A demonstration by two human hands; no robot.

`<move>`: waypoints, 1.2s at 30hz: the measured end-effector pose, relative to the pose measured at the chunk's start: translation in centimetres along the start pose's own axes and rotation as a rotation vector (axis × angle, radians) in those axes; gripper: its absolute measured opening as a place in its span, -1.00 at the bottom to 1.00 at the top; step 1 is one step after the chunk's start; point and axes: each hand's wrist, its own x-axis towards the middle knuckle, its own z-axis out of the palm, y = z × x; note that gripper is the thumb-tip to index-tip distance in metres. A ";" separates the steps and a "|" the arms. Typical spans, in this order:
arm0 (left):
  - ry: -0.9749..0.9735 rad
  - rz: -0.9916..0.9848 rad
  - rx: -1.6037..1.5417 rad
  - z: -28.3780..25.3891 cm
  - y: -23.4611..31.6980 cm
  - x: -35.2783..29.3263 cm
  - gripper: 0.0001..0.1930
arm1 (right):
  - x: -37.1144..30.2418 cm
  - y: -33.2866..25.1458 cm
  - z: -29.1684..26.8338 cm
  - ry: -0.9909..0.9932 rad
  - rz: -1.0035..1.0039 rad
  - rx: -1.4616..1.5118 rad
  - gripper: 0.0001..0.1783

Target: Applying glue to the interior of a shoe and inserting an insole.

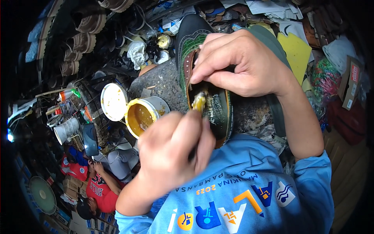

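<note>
A dark shoe [191,31] with green and brown panels lies with its toe pointing away from me. My right hand [241,64] pinches the brown edge of its opening, fingers pressed together. My left hand [175,142], slightly blurred, is closed around what looks like a brush [199,102], its handle hidden in the fist. The tip, coated in yellow paste, reaches into the shoe, where pale streaks mark the inner side. Just beyond my left hand stands a white tub [157,105] of amber, glue-like paste. Its smeared lid [113,102] hangs open to the left.
The shoe and tub rest by a worn dark slab [171,84]. Small open tins [163,41] and crumpled white plastic [137,54] lie beyond it. A yellow sheet [294,56] is at right. Lower left, a person in red [102,191] sits near a fan [42,195].
</note>
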 end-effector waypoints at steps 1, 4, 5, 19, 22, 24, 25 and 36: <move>-0.052 -0.054 -0.091 0.4 -1.0 0.0 -0.88 | 0.1 0.0 0.0 -0.008 -0.006 -0.004 -0.78; -0.153 -0.173 -0.288 -0.9 -2.2 0.5 -0.98 | -0.1 0.0 -0.4 -0.047 -0.022 0.027 -0.74; -0.196 -0.163 -0.353 -1.2 -2.6 0.7 -0.96 | -0.2 -0.4 -0.6 -0.056 0.005 0.008 -0.74; -0.638 -0.007 -0.641 -2.2 -5.2 3.7 -0.79 | -0.1 -0.4 -0.7 -0.065 0.042 0.003 -0.75; -0.765 0.021 -0.556 -2.9 -4.9 4.9 -0.71 | -0.1 -0.4 -0.3 -0.026 0.034 0.024 -0.78; -0.780 0.069 -0.543 -2.9 -4.9 5.4 -0.65 | -0.1 -0.2 -0.4 -0.008 -0.004 0.004 -0.80; -0.785 0.061 -0.515 -2.9 -4.9 5.6 -0.65 | -0.2 -0.3 -0.4 -0.009 0.017 0.014 -0.80; -0.894 0.108 -0.265 -3.9 -2.4 8.0 -0.64 | -0.5 0.2 0.3 0.057 0.065 0.029 -0.67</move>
